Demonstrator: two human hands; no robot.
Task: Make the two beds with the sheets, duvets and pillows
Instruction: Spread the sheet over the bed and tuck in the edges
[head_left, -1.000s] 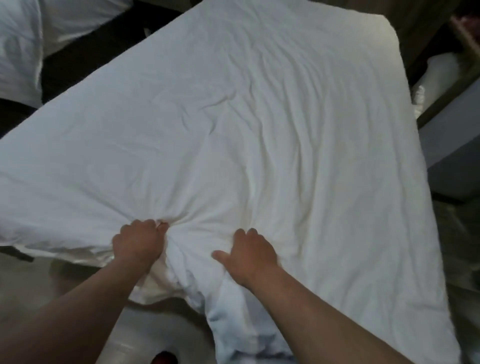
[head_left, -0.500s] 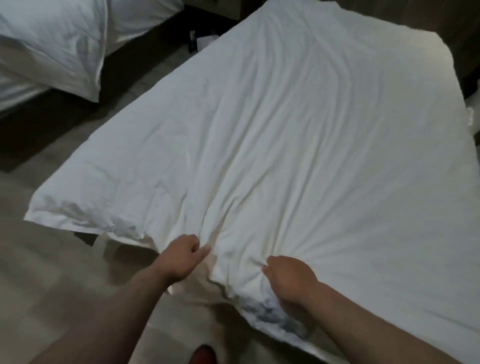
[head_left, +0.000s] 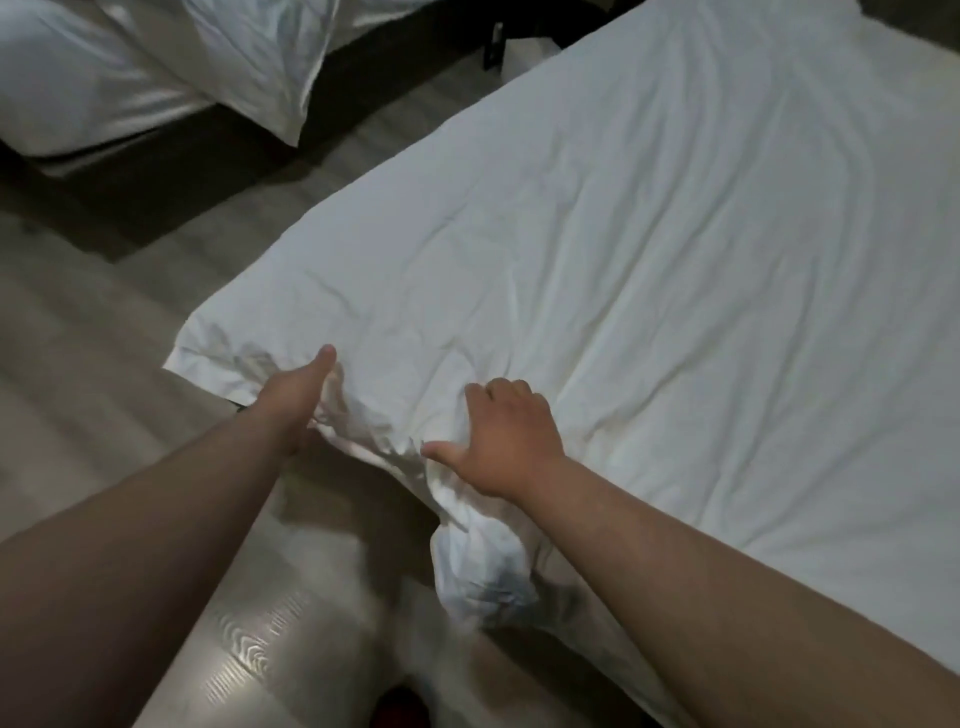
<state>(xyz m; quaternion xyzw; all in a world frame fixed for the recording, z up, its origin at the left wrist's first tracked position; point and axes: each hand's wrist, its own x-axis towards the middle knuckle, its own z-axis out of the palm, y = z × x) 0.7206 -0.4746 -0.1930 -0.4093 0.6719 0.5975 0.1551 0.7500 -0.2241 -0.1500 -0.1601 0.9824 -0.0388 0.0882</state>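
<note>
A white sheet (head_left: 649, 234) lies spread and wrinkled over the bed on the right. Its near-left corner (head_left: 187, 358) sticks out flat over the floor. My left hand (head_left: 296, 395) holds the sheet's near edge just right of that corner, thumb on top and fingers hidden under the fabric. My right hand (head_left: 504, 441) lies palm down on the sheet close by, fingers curled into the cloth and thumb spread out. A bunched fold of the sheet (head_left: 478, 561) hangs down below my right wrist.
The second bed (head_left: 78, 88) stands at the upper left with white bedding (head_left: 260, 57) draped over its corner. Grey wood floor (head_left: 104, 322) runs between the beds. A dark object (head_left: 493, 47) stands at the far end of the gap. Something red (head_left: 400, 706) shows at the bottom edge.
The view has swung left and the second bed has come further into sight. Both hands have shifted left along the sheet's near edge, toward the corner. My right thumb has spread out.
</note>
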